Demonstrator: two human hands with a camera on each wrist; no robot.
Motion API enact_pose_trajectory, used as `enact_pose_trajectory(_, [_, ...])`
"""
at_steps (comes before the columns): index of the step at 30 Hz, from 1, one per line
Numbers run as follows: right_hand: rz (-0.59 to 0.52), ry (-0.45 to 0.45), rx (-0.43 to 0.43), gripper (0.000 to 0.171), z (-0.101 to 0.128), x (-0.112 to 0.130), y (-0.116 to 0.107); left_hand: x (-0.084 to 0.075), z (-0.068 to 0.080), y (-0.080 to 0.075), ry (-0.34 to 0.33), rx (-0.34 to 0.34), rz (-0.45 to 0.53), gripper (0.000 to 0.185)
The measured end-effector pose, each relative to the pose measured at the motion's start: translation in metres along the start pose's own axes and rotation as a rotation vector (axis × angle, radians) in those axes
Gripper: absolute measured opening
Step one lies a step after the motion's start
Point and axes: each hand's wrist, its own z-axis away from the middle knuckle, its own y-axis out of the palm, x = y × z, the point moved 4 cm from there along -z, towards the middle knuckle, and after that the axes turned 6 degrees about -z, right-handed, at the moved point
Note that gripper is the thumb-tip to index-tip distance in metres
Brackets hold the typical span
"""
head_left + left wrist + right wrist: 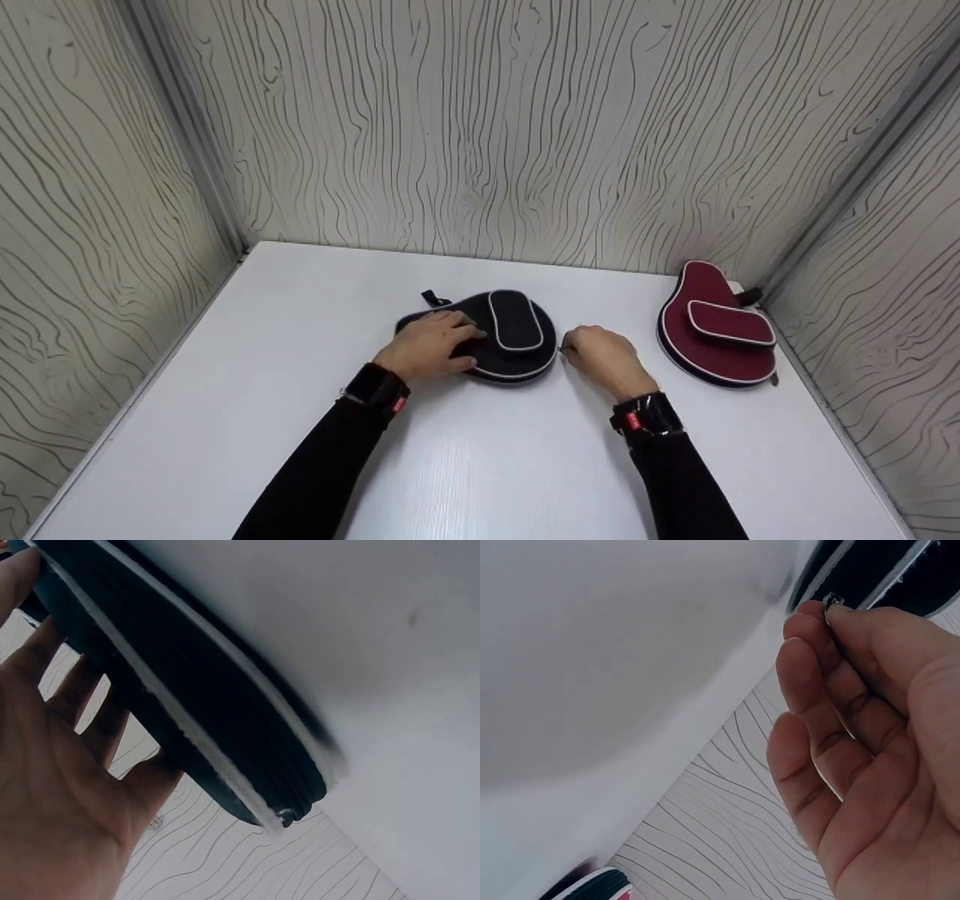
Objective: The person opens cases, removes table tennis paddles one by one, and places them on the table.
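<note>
A black table tennis paddle case (517, 363) with white piping and a raised front pocket (516, 321) lies flat on the white table. My left hand (430, 347) rests on its narrower left part, fingers spread over the top. The left wrist view shows the zipped side (202, 679) of the case between two white piping lines, with the left fingers against the upper face. At the round right edge, my right hand (606, 361) pinches a small metal zipper pull (832, 600) between thumb and index finger. The other right fingers are loosely curled.
A dark red paddle case (679, 341) with white piping lies to the right, close to the right wall. A black strap loop (435, 298) sticks out behind the black case. Wood-grain-patterned panels (465, 135) enclose the table (465, 465) at the back and both sides.
</note>
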Motion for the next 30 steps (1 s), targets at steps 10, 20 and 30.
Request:
enact_pose_trajectory(10, [-0.011, -0.021, 0.006, 0.007, 0.001, 0.005, 0.002, 0.001, -0.007, 0.000, -0.032, -0.002, 0.015, 0.051])
enact_pose_trajectory(20, [-0.019, -0.045, 0.020, 0.008, 0.001, 0.014, 0.005, 0.004, -0.015, 0.000, -0.065, -0.002, 0.033, 0.051])
enact_pose_trajectory(30, [-0.015, -0.051, 0.030, 0.009, 0.000, 0.024, 0.009, 0.003, -0.020, -0.001, -0.083, -0.014, 0.036, 0.050])
